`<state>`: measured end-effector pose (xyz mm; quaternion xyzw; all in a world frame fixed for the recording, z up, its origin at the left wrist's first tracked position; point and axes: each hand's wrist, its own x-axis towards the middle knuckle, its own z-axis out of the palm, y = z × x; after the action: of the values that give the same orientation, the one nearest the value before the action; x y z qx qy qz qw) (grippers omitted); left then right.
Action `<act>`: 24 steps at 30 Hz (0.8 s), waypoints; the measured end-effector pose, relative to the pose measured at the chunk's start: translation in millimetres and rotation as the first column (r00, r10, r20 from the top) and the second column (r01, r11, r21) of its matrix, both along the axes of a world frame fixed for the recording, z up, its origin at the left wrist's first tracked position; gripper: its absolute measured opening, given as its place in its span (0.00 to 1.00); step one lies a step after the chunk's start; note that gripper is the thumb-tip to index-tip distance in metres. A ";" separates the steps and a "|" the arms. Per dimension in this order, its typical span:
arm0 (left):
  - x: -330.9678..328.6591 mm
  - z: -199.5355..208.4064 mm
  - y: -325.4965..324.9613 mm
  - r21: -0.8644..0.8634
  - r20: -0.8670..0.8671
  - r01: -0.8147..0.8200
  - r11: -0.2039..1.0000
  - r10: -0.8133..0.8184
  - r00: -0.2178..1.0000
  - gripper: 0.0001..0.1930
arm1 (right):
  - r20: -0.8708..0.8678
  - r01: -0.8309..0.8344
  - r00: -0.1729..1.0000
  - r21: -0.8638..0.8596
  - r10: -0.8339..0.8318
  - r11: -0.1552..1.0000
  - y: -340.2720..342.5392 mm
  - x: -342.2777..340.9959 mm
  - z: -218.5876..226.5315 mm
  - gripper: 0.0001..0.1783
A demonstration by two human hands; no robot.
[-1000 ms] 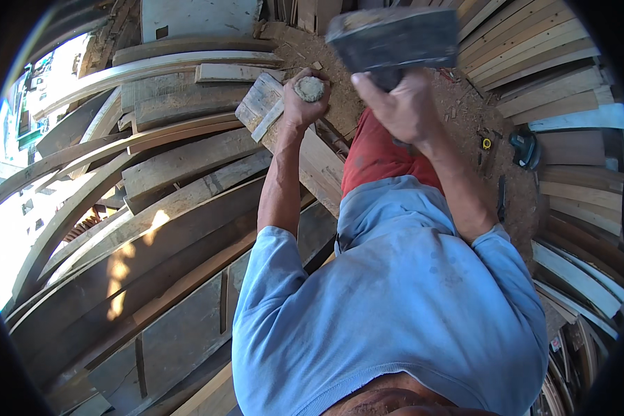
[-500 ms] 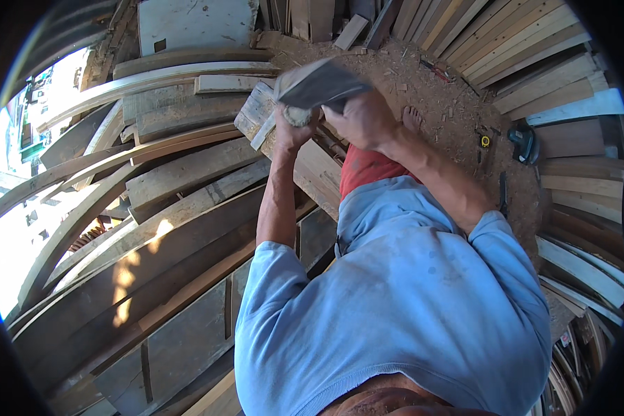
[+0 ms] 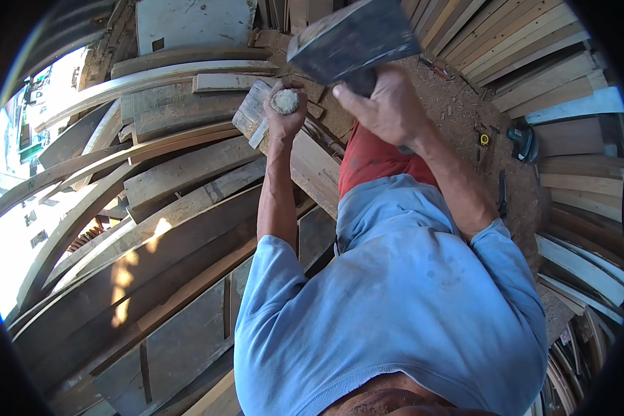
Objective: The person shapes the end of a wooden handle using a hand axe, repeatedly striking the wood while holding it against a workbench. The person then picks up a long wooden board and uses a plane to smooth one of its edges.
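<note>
My left hand [image 3: 284,130] is wrapped round an upright chisel [image 3: 285,102] whose pale, frayed round butt faces up. Its blade is hidden below the fist. Beneath that hand lies a thick wooden beam [image 3: 315,170], running at a slant past my left side, with a short pale strip of wood [image 3: 258,134] at its far end. In my right hand [image 3: 394,111] is a mallet [image 3: 360,47] with a dark, block-shaped head, its handle gripped just under the head. The head hangs above and to the right of the chisel, apart from it.
Stacked boards and curved planks [image 3: 194,170] crowd the left side. More planks [image 3: 516,41] line the far right. On the chip-strewn ground [image 3: 440,104] at the right are a yellow tape measure [image 3: 484,139], a teal power tool [image 3: 523,143] and a long dark tool [image 3: 503,194].
The mallet has risen and moved right, away from the chisel's butt, which it partly covered before. My right hand went with it; the left hand keeps its grip, barely shifted.
</note>
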<state>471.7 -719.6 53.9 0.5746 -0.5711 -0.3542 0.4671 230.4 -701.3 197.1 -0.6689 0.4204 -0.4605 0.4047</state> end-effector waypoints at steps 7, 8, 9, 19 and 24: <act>0.2 5.7 15.0 0.001 0.098 0.118 0.993 -0.117 0.988 0.06 | 0.181 0.158 0.977 -0.253 -0.114 0.954 -11.7 4.7 42.1 0.08; 0.3 10.7 18.0 -0.030 0.137 0.133 0.991 -0.128 0.982 0.07 | 0.205 0.159 0.973 -0.283 -0.102 0.946 -10.7 14.7 36.4 0.07; 0.0 13.7 18.2 -0.064 0.175 0.152 0.986 -0.138 0.975 0.07 | 0.228 0.161 0.969 -0.315 -0.090 0.935 -9.1 22.0 24.6 0.07; 17.7 -12.9 38.7 -0.059 0.187 0.122 0.991 -0.109 0.976 0.11 | -0.184 -0.066 0.983 -0.298 0.011 0.952 -1.3 39.0 -11.2 0.16; 11.2 -1.0 34.1 -0.118 0.254 0.164 0.979 -0.130 0.958 0.11 | 0.023 -0.040 0.999 -0.248 0.047 0.968 -2.3 50.7 -18.8 0.16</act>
<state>482.9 -685.5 52.9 0.5360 -0.6887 -0.2744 0.4039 281.1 -703.6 178.4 -0.7166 0.3391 -0.5100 0.3338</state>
